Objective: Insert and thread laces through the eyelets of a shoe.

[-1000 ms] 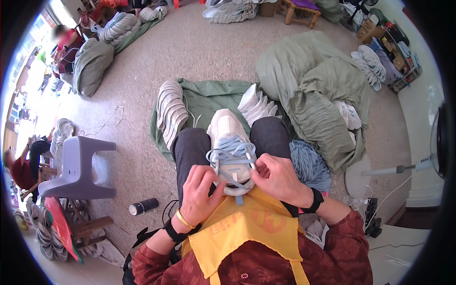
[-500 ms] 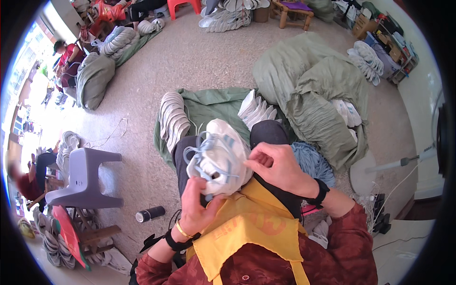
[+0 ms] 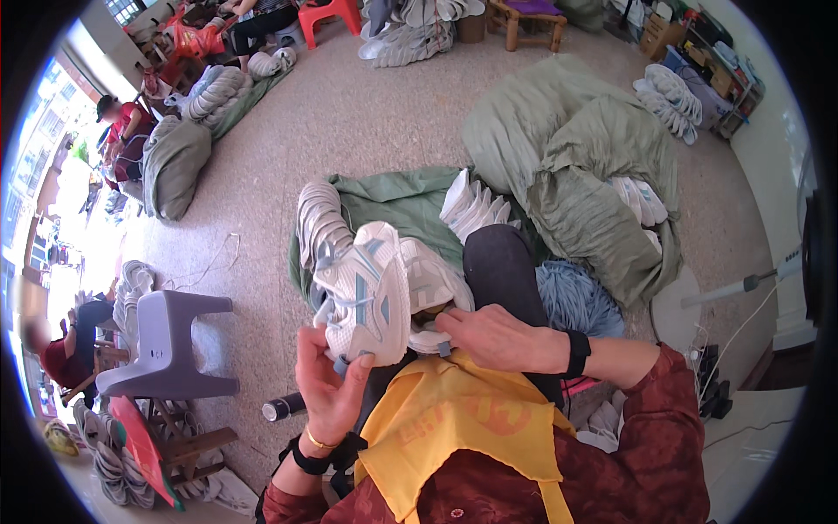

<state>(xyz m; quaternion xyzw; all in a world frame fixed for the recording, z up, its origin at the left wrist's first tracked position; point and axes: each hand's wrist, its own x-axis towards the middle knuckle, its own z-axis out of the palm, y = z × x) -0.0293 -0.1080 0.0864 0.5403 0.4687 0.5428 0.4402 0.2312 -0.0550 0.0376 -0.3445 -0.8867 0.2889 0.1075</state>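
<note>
My left hand [image 3: 332, 382] holds a white and blue-grey shoe upper [image 3: 371, 293] by its heel end, tilted up, with light blue lace across its front. Beside it on my lap lies a second white shoe upper [image 3: 436, 278]. My right hand [image 3: 502, 339] pinches the collar of this second one, close to a small grey tab; its fingertips partly hide in the opening. A yellow apron [image 3: 471, 406] covers my lap below both hands. To the right of my knee sits a bundle of light blue laces [image 3: 576, 297].
Stacked white uppers [image 3: 321, 218] and another stack [image 3: 476, 205] lie on a green cloth [image 3: 401, 192] ahead. A large green sack [image 3: 594, 166] bulges at right. At left stand a grey plastic stool [image 3: 166, 345] and a black cylinder [image 3: 285, 407]. People sit farther left.
The uppers have come apart: my left hand has lifted one leftward and tilted it, showing its side. My right hand has come down from beside the uppers to the other one's collar.
</note>
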